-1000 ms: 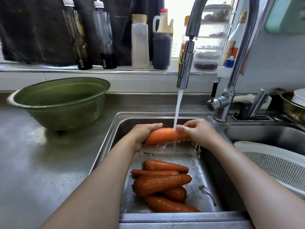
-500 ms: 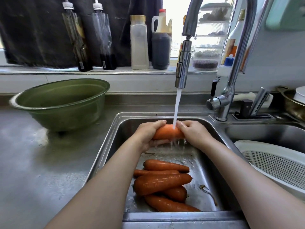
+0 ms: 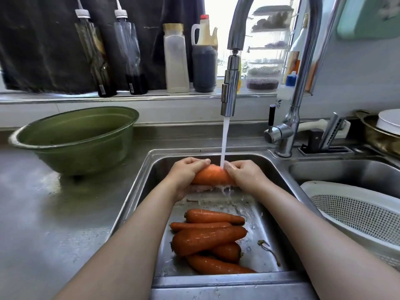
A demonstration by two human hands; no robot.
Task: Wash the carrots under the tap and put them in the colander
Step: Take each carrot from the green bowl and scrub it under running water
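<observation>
Water runs from the tap [image 3: 229, 92] straight onto an orange carrot [image 3: 211, 176] that I hold level over the left sink basin [image 3: 138, 187]. My left hand [image 3: 186, 176] grips its left end and my right hand [image 3: 244, 176] grips its right end, so only the middle shows. Several more wet carrots [image 3: 207, 238] lie piled on the basin floor below my wrists. The white colander [image 3: 357, 215] sits in the right basin, and no carrots show in the part I can see.
A green bowl [image 3: 75, 139] stands on the steel counter [image 3: 43, 224] to the left. Bottles [image 3: 175, 59] line the window ledge behind the sink. A knife holder [image 3: 324, 141] and a metal pot [image 3: 381, 135] are at the back right. A carrot scrap [image 3: 268, 250] lies in the basin.
Both hands have slid closer together along the carrot, covering more of it. The carrot stays under the stream and the pile below has not moved.
</observation>
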